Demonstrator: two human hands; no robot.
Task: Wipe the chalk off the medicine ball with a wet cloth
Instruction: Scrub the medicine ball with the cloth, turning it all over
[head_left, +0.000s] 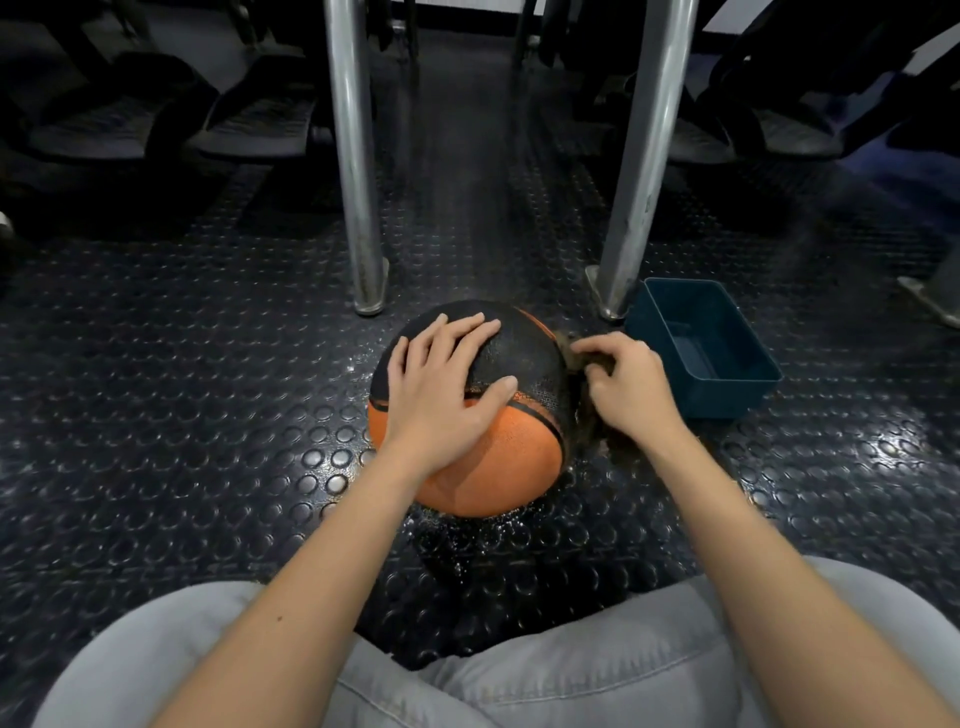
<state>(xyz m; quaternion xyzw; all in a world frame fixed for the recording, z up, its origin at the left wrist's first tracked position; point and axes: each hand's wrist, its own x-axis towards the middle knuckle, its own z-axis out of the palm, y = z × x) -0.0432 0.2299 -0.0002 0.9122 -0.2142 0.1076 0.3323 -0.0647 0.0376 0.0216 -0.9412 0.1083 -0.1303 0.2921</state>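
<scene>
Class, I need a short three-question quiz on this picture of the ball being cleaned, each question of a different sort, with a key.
1. True or false: the left hand lies flat with spread fingers on top of the medicine ball.
2. Where does the blue tub stand? A: left of the ball. B: right of the ball, beside a metal leg. C: on the person's lap.
3. Fill in: the right hand holds the ____ against the ball's right side.

Key: 1 true. 2 B. 3 cloth.
</scene>
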